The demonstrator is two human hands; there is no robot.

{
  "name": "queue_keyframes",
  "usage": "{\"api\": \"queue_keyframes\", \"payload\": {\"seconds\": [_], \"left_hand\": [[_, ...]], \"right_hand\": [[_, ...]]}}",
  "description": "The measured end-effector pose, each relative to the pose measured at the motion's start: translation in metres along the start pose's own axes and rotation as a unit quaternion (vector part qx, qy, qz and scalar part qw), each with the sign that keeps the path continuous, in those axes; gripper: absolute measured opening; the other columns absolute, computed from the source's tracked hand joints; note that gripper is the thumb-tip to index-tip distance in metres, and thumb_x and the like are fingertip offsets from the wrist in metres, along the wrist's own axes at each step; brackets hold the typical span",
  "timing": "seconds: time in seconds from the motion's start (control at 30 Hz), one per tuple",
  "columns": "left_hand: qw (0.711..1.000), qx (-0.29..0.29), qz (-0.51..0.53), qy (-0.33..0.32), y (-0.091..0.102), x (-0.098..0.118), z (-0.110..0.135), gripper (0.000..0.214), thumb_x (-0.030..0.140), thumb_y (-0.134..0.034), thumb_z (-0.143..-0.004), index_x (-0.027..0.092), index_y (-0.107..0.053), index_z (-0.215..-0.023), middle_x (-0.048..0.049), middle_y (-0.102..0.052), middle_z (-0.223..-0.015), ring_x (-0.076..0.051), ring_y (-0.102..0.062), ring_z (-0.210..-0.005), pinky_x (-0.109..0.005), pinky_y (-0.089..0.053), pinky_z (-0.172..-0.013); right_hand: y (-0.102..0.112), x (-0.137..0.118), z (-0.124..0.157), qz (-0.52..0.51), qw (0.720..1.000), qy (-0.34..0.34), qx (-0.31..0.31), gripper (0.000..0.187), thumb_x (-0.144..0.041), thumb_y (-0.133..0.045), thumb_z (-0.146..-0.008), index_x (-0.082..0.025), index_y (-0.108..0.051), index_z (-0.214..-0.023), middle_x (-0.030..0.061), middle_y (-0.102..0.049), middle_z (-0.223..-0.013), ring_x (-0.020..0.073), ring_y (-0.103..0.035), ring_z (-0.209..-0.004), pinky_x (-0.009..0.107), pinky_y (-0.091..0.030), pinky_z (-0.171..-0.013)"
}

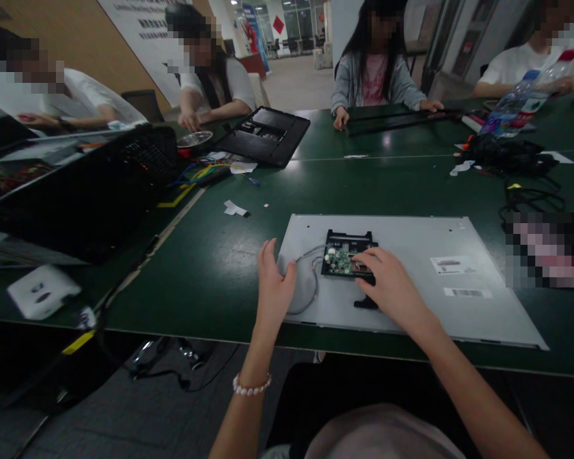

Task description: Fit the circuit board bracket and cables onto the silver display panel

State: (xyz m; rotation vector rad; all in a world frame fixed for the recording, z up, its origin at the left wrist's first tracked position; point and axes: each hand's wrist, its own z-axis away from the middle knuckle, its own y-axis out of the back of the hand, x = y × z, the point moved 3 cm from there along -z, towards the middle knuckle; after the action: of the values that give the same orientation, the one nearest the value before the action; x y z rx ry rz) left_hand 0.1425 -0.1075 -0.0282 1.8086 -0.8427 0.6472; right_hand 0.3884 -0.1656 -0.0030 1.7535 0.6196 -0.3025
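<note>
A grey metal panel (pixel 425 280) lies flat on the green table (pixel 210 255) in front of me. Near its left part sits a small green circuit board (pixel 340 260) in a black frame, with grey wires (pixel 310 280) looping off to the left. My left hand (pixel 273 284) rests on the panel's left edge, fingers together and stretched flat, beside the wires. My right hand (pixel 387 284) lies over the board's right end, fingers bent down onto it; what they touch is hidden.
Other people sit around the table. A black back cover (pixel 268 135) lies at the far side, coloured wires (pixel 196 175) left of it, a black box (pixel 86 191) at left. Cables (pixel 511 159) and a water bottle (pixel 521 102) are at right. A white device (pixel 41 292) sits near left.
</note>
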Motion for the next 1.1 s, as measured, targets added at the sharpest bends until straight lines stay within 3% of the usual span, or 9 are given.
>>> {"api": "queue_keyframes", "payload": {"seconds": [0.27,0.43,0.73,1.1], "left_hand": [[0.998,0.054,0.006,-0.009,0.011,0.005,0.003,0.055,0.022,-0.056,-0.087,0.023,-0.043,-0.141,-0.015,-0.041,-0.145,-0.03,-0.042,-0.136,-0.052,-0.036,-0.112],[0.996,0.084,0.015,-0.014,0.014,0.011,0.006,0.06,0.021,-0.057,-0.087,0.023,-0.039,-0.144,-0.016,-0.037,-0.147,-0.03,-0.045,-0.133,-0.051,-0.036,-0.112],[0.996,0.09,0.011,-0.022,0.014,0.015,0.006,0.058,0.02,-0.057,-0.087,0.023,-0.04,-0.143,-0.016,-0.036,-0.148,-0.03,-0.045,-0.132,-0.05,-0.037,-0.112],[0.995,0.096,0.028,-0.021,0.01,0.01,0.004,0.059,0.021,-0.057,-0.086,0.027,-0.041,-0.142,-0.0131,-0.036,-0.149,-0.028,-0.047,-0.131,-0.046,-0.045,-0.106]], "right_hand": [[0.001,-0.001,0.001,-0.008,1.0,-0.016,-0.012,0.025,-0.021,-0.058,-0.086,-0.021,-0.067,-0.11,0.0106,-0.062,-0.115,0.0295,-0.062,-0.104,0.048,-0.052,-0.091],[0.002,0.005,0.003,-0.029,0.999,-0.029,-0.005,0.02,-0.026,-0.057,-0.089,-0.021,-0.067,-0.106,0.0099,-0.058,-0.115,0.0277,-0.063,-0.102,0.045,-0.053,-0.089],[-0.002,0.001,-0.002,-0.012,0.999,-0.04,0.006,0.012,-0.027,-0.057,-0.091,-0.02,-0.064,-0.099,0.0108,-0.058,-0.108,0.028,-0.063,-0.096,0.045,-0.054,-0.084],[0.014,0.036,0.014,-0.023,0.997,-0.054,0.039,0.013,-0.027,-0.056,-0.09,-0.02,-0.062,-0.1,0.0106,-0.057,-0.108,0.0277,-0.062,-0.1,0.046,-0.052,-0.09]]}}
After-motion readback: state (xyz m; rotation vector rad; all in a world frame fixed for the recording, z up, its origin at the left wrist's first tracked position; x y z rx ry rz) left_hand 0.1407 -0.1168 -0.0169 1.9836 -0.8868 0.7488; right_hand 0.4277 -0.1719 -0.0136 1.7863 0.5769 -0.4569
